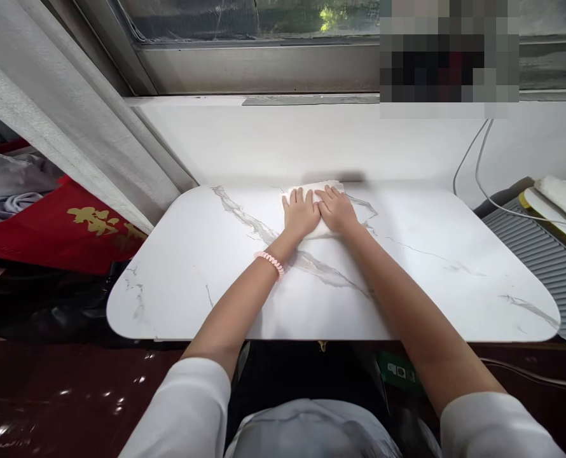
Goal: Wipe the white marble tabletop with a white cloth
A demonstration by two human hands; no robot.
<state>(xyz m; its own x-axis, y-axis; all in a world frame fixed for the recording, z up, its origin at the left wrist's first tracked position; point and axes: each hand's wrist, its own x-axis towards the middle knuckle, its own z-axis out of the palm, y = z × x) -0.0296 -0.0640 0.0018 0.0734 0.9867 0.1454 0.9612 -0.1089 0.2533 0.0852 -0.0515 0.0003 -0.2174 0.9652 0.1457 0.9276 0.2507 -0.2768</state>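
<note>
A white cloth (322, 233) lies flat on the white marble-patterned table (421, 286), close to the wall. My left hand (302, 215) rests palm down on the cloth's left part, fingers spread and pointing to the wall. Beside it, my right hand (336, 208) lies flat over the right part, its fingers stretched out toward the upper left. The two hands meet near their thumbs. Under my palms, most of the cloth is hidden. A pink coiled band (269, 262) circles my left wrist.
Behind the table rises a white wall (283, 140) below a window (259, 67). A grey curtain (73, 108) hangs at the left, near a red cloth with gold characters (49, 222). Cables (478, 159) and a grey ribbed surface (526, 254) are at the right.
</note>
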